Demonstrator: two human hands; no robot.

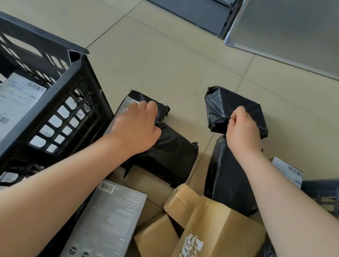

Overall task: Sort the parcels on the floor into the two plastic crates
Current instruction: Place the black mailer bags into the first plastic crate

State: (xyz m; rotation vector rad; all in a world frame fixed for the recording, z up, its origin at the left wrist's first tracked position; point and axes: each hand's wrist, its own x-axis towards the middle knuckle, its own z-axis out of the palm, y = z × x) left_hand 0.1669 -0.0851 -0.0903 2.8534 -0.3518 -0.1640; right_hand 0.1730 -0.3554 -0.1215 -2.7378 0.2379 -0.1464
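Left hand: I am curling my fingers over the near edge of a small black poly parcel with a white label, lying on the floor at centre frame just beside the left crate; the fingers are bent round it, gripping.
Right hand: I am pinching a fold of a black poly-bag parcel, right of centre; the fist is closed tight on the plastic.
Left crate: black slotted plastic, filling the left of the frame; it is holding white-labelled parcels inside.
Right crate: dark plastic, only a corner is showing at the right edge; a white-labelled packet is lying against its far side.
Floor pile, lower centre: a larger black parcel is sitting under my left wrist; a tall black bag is lying below my right hand; a grey printed box with a barcode and a torn brown carton are lying nearest me.
Beige floor tiles are running to the upper frame.
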